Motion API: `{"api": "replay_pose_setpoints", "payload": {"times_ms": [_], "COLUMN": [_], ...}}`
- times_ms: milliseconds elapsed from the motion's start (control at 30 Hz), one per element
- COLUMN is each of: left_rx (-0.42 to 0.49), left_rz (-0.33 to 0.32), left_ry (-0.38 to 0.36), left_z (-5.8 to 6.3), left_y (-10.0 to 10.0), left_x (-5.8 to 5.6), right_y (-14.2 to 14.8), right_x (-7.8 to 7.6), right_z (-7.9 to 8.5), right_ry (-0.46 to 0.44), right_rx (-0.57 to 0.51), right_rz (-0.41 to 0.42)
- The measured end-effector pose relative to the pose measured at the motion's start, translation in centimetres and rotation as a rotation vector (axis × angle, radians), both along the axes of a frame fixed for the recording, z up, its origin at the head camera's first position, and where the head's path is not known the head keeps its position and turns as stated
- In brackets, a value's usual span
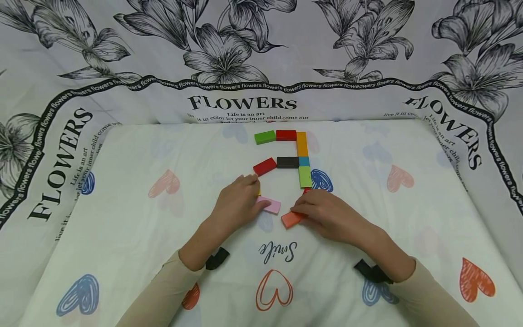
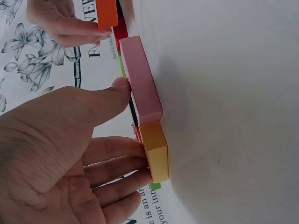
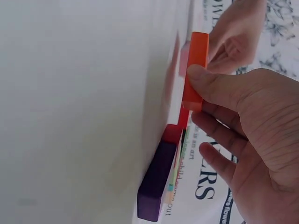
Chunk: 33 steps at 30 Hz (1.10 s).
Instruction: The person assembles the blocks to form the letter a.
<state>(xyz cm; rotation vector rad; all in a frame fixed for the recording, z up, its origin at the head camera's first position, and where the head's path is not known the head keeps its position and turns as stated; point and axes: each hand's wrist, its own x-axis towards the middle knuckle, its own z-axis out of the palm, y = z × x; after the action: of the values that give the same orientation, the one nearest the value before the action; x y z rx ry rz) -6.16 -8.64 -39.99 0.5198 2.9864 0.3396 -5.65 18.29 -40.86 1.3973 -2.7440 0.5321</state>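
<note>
My left hand (image 1: 234, 200) is at the near left of a block outline on the cloth. Its thumb touches the side of a pink block (image 2: 144, 84), while the other fingers, fairly straight, rest against a yellow block (image 2: 156, 154). Those two blocks meet end to end. With thumb and fingers, my right hand (image 1: 333, 215) pinches an orange block (image 3: 198, 51). In the head view that block lies slanted, right of the pink one with a gap between. A dark purple block (image 3: 156, 186) and a red block (image 3: 172, 133) lie beside the right hand, mostly hidden in the head view.
Beyond the hands, a green block (image 1: 265, 137), red block (image 1: 286, 135), orange-yellow block (image 1: 301, 144), blue block (image 1: 304, 161), black block (image 1: 288, 162), light green block (image 1: 304, 177) and slanted red block (image 1: 264, 166) lie end to end. A flowered cloth (image 1: 155, 102) borders the far edge.
</note>
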Motion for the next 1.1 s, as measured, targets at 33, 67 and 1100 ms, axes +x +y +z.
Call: {"api": "replay_pose_setpoints", "payload": {"times_ms": [33,67,1100], "left_rx": [0.0,0.001,-0.009], "left_rz": [-0.001,-0.001,0.002], "left_ry": [0.001,0.002,-0.009], "left_z": [0.0,0.0,-0.2], "left_y": [0.0,0.0,0.0], "left_x": [0.0,0.0,-0.1], "right_y": [0.0,0.0,-0.4], "right_x": [-0.2,-0.3,-2.6], "right_z": [0.0,0.0,-0.8], "right_ry": [0.0,-0.004,-0.023], "right_rx": [-0.002,-0.004,-0.016], "right_rz": [0.0,-0.001,0.001]}}
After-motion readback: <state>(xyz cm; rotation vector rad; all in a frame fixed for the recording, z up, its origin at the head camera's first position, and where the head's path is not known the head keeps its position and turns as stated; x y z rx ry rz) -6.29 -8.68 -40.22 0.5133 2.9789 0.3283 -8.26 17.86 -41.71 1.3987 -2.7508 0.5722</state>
